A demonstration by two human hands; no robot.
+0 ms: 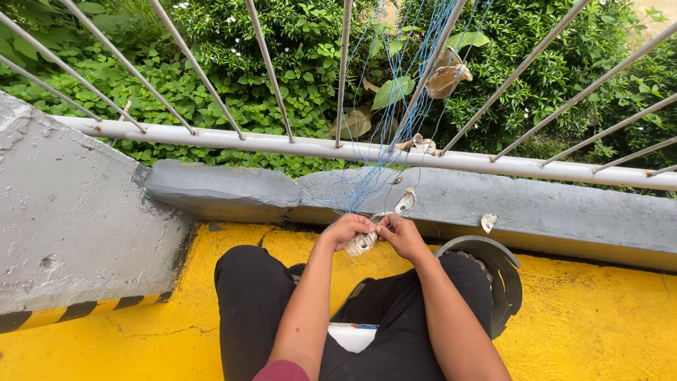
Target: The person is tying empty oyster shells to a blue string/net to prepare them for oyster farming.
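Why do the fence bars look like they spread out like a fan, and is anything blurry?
Head view: wide lens splays the white railing bars outward; soft even daylight, no harsh glare; hands and shell look sharp; thin blue strings are hard to separate; the yellow floor looks bright.

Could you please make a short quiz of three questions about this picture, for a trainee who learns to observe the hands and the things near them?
1. True or false: both hands meet on one shell, near the blue strings.
2. Multiple choice: where does the dark bucket stand? A) on the grey ledge B) on the yellow floor by the person's right knee C) outside the railing
3. Short answer: what do the blue strings run up to?

Key
1. True: the left hand and the right hand close on it together.
2. B, on the yellow floor.
3. The white metal railing, where more shells hang.
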